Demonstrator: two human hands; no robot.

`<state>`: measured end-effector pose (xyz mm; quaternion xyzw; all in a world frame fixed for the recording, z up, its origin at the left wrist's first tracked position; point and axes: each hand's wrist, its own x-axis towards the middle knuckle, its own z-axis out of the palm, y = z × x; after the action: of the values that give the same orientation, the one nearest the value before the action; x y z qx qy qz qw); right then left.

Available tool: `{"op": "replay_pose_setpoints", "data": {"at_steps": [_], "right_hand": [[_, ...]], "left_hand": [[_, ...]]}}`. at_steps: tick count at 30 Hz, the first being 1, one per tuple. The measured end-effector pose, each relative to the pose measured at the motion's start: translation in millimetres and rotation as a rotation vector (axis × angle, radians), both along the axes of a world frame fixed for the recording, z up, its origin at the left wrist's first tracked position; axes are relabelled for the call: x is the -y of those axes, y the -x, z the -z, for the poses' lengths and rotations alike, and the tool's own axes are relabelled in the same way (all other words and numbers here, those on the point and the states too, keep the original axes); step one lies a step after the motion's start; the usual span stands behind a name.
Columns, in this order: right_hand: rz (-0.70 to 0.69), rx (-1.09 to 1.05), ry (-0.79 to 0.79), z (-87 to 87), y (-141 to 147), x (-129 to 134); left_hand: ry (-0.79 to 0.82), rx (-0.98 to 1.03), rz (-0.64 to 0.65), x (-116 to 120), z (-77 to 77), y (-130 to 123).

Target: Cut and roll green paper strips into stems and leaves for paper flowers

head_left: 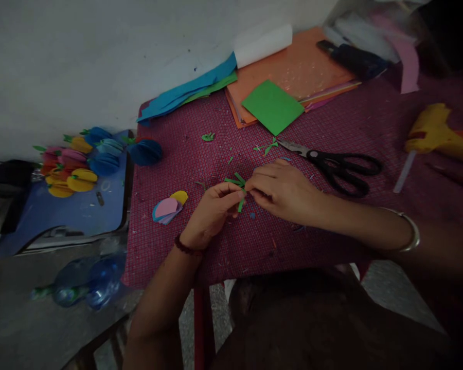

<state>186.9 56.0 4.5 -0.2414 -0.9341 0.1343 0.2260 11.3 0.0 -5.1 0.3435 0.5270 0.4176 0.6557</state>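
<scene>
Between the fingertips of both hands is a green paper piece with several narrow strips sticking out. My left hand pinches it from the left, thumb on top. My right hand meets it from the right, its fingers closed at the piece; exactly which part they grip is hidden. Black-handled scissors lie just beyond my right hand, blades pointing left at some green paper scraps. To the left of my left hand lies a small stack of pink, blue and yellow paper circles.
A green paper square rests against orange sheets at the back. Blue paper strips line the wall. On the right are a yellow glue gun and a dark cutter. Paper fruits sit on a blue board.
</scene>
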Motion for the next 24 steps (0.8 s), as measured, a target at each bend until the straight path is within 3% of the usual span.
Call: {"op": "replay_pose_setpoints", "data": {"at_steps": [7, 12, 15, 21, 24], "right_hand": [[-0.016, 0.039, -0.211, -0.5, 0, 5], [-0.038, 0.034, -0.163, 0.3, 0, 10], [-0.006, -0.056, 0.104, -2.7, 1, 9], [0.069, -0.316, 1.105, -1.4, 7, -3], [0.097, -0.37, 1.321, 4.2, 10, -5]], "left_hand": [[0.007, 0.084, -0.038, 0, 0.4, -1], [-0.051, -0.007, -0.041, -2, 7.1, -2], [-0.19, -0.23, -0.035, -1, 5.6, -2], [-0.783, -0.872, -0.085, 2, -1.8, -2], [-0.92, -0.988, -0.062, 2, -2.5, -3]]}}
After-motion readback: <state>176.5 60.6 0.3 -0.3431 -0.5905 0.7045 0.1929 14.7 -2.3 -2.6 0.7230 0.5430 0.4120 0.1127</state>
